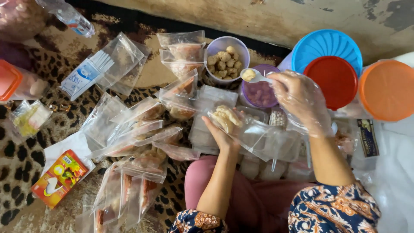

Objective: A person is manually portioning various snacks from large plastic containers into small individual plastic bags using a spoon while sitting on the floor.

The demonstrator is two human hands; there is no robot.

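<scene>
Left hand (219,133), centre frame: fingers curled, pinching clear bag (241,125) mouth open, pale food pieces inside.
Right hand (302,101), plastic-gloved, right of centre: fingers pinching white spoon (254,76) level, one ball aboard, just above bag.
Lilac tub (227,56) of balls directly behind, within reach.

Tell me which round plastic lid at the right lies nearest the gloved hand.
The red round lid, just beside the gloved right hand; the blue lid and orange lid lie farther.
</scene>
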